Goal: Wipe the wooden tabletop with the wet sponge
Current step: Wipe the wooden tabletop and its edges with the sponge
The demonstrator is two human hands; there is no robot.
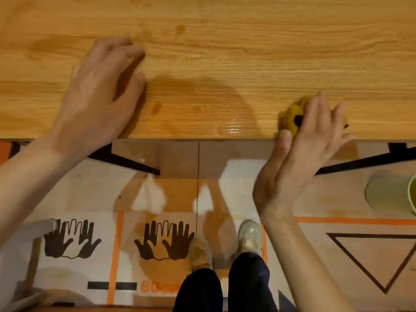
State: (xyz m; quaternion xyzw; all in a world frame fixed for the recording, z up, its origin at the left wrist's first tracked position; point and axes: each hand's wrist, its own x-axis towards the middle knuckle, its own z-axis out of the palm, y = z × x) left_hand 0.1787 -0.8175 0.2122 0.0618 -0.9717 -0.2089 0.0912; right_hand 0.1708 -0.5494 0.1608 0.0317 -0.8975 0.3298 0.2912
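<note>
Pressing down near the front edge of the wooden tabletop [225,52], the right hand [299,149] is being held over the yellow sponge [292,114], with the fingers stretched forward across its top and the thumb [284,140] laid against its near side at the table's edge. The sponge is being squeezed flat between the hand and the wood, and only its left part is being shown beyond the fingers; a dark spot is being seen on it. The sponge is being kept on the right portion of the table, just beside the front edge.

The left hand [99,93] is being rested on the tabletop well apart from the sponge, on the left side, with the fingers loosely bent and spread and nothing being held in it.

A wet, shiny patch [234,124] is being shown on the wood between the two hands, close to the front edge, and a few darker drops [180,29] are being seen farther back.

Below the table edge, the floor mat [157,244] with printed hand outlines and orange lines is being stood on by a person in light shoes [249,235] and dark trousers.
</note>
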